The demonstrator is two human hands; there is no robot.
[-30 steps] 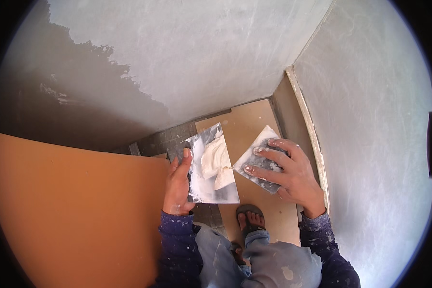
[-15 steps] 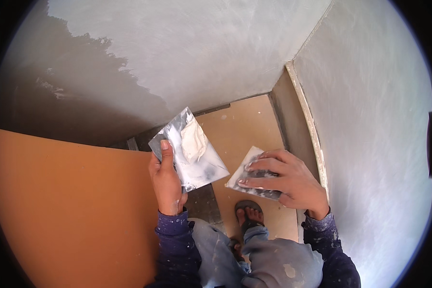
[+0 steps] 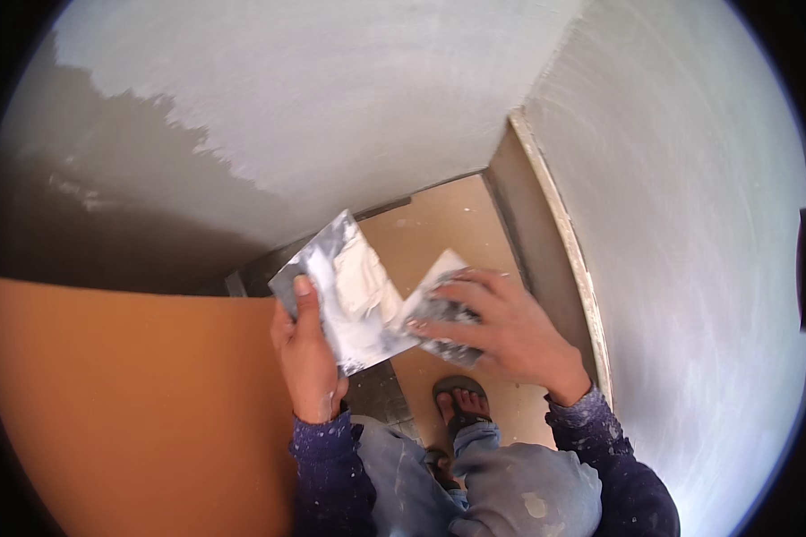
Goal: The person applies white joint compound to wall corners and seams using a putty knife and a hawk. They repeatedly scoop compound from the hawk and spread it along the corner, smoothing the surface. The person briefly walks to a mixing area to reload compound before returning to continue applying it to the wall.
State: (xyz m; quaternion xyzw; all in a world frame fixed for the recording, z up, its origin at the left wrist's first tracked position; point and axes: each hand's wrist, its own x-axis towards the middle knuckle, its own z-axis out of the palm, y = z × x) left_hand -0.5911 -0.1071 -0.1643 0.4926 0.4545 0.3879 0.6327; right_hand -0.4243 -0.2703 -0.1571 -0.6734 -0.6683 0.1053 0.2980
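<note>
My left hand (image 3: 311, 345) is closed on a flat metal plate (image 3: 336, 242), its thumb pressed on the upper face. A thick lump of off-white putty (image 3: 360, 279) lies on that plate, with thinner white smears around it. My right hand (image 3: 506, 331) grips a smaller putty knife blade (image 3: 446, 313) smeared with white, fingers spread across its face. The blade's left edge meets or overlaps the right side of the plate, close to the putty; whether they touch I cannot tell.
Ahead, a wall (image 3: 331, 98) is part coated pale, part dark grey. Another pale wall (image 3: 672, 224) rises on the right, with a ledge (image 3: 555, 215) along it. An orange panel (image 3: 134, 403) fills the lower left. My sandalled foot (image 3: 462, 403) stands on a tan board (image 3: 448, 215).
My right hand has brought the putty knife blade left, up to the plate's edge. The plate has shifted slightly left and down in view, and the view itself has turned a little.
</note>
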